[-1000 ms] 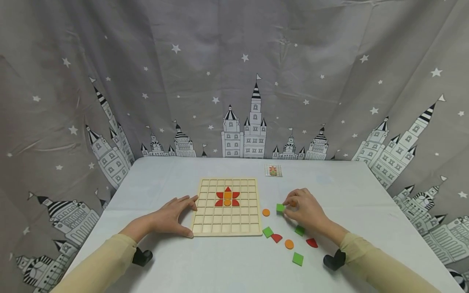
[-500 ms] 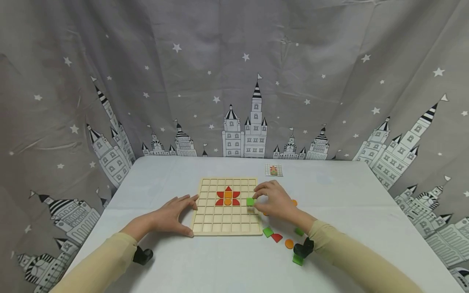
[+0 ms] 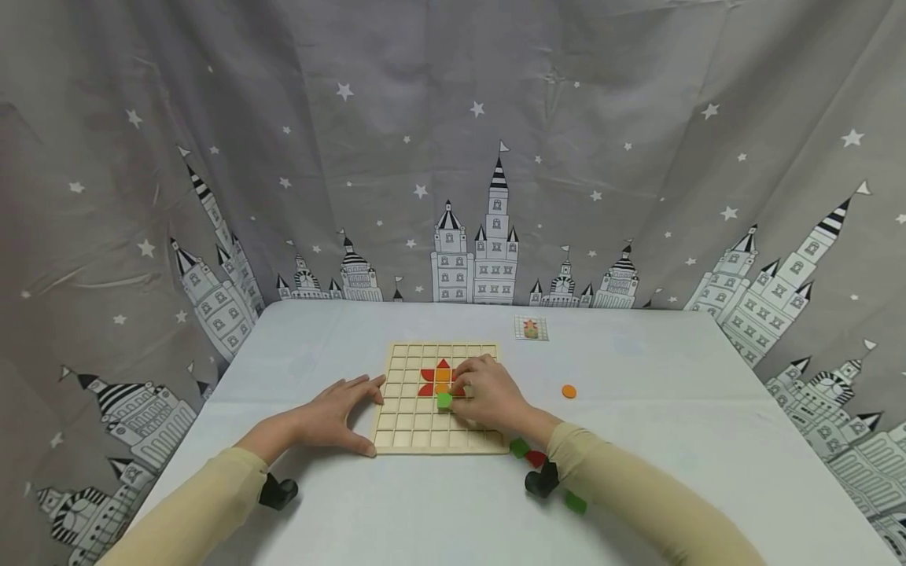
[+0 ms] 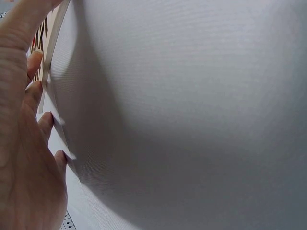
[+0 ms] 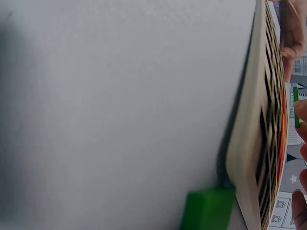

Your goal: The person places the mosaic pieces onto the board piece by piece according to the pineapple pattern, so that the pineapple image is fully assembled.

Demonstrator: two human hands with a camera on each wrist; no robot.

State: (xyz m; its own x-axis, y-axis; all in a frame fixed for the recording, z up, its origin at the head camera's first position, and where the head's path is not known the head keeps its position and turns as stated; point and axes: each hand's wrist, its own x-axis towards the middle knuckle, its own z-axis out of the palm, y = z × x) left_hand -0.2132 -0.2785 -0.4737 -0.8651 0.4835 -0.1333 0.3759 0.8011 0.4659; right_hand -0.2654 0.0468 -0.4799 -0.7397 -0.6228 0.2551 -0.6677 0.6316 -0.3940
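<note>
My right hand (image 3: 490, 395) pinches a green square tile (image 3: 443, 402) over the middle of the cream grid board (image 3: 406, 440). The same held tile (image 5: 296, 108) appears edge-on at the fingertips in the right wrist view. Just behind it on the board, a red triangle (image 3: 443, 364), an orange square (image 3: 443, 376) and red rounded petal pieces (image 3: 427, 375) form a flower shape. An orange circle below the square is mostly covered by the held tile, and my right fingers overlap the right petals. My left hand (image 3: 325, 417) rests at the board's left edge, thumb and fingers spread.
Right of the board lie a green square (image 3: 519, 448), a red petal piece (image 3: 535, 458), another green square (image 3: 576, 502) and an orange disc (image 3: 569, 391). A small pattern card (image 3: 531, 328) lies behind. My right forearm hides part of the table.
My right hand has carried the green square tile leftward from the table right of the board to over its middle. My left hand has stayed at the board's left edge.
</note>
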